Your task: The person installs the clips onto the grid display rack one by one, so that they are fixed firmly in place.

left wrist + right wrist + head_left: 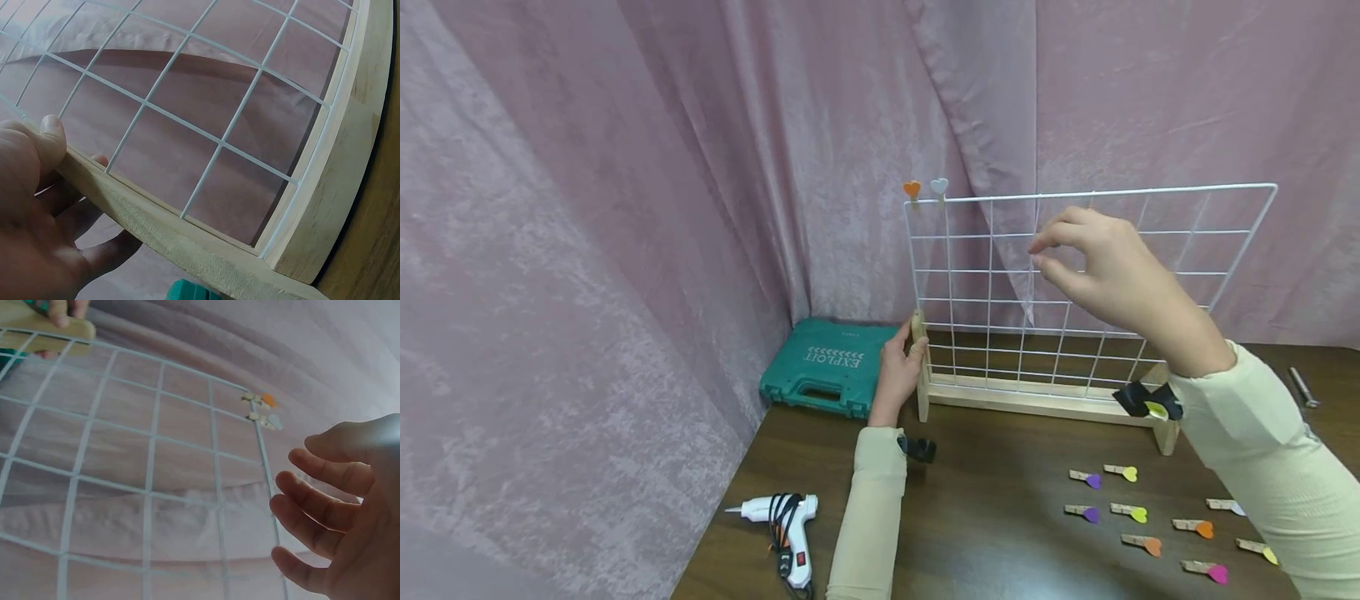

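Note:
A white wire grid stands upright in a wooden frame. My left hand grips the wooden side post at its left end; the left wrist view shows the thumb in front and the fingers behind the wood. An orange heart clothespin and a white heart clothespin sit on the grid's top bar near the left corner. In front of the grid hangs my right hand, its fingers loosely curved and apart from the thumb. It holds nothing in the right wrist view.
Several heart clothespins, such as a purple one and a pink one, lie at the front right. A teal case lies beside the grid's left end. A white glue gun is front left, a metal tool far right.

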Available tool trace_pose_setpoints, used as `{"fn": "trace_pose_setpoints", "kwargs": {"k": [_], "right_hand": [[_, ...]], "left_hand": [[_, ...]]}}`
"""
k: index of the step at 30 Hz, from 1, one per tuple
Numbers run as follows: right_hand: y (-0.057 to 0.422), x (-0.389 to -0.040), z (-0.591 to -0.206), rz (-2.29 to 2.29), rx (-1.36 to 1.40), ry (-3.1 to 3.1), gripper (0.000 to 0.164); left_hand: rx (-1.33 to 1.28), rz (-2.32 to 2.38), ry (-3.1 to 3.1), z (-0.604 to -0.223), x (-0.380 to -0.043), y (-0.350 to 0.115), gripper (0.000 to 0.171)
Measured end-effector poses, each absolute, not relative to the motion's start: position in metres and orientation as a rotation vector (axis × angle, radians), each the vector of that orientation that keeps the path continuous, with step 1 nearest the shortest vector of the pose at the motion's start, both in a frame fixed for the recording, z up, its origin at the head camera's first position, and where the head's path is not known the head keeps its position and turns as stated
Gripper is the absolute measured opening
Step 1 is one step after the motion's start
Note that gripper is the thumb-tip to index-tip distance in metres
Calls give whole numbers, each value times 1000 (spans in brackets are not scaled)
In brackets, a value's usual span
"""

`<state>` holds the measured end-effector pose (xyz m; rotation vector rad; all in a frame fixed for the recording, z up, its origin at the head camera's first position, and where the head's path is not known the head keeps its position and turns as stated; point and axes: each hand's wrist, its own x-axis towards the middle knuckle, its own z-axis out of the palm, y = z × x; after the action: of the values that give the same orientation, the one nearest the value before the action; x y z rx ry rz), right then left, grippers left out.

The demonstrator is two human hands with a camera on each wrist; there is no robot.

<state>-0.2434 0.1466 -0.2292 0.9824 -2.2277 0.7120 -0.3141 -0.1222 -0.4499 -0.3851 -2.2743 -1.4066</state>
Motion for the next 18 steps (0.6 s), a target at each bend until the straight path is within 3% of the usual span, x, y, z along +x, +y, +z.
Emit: {"fn": "trace_pose_setpoints", "kwargs": {"k": [18], "right_hand": [[201,-222,-321,703,834,-2431,11]], "left_hand": [[-361,-1452,-2282,-450,-313,-122,42]]}}
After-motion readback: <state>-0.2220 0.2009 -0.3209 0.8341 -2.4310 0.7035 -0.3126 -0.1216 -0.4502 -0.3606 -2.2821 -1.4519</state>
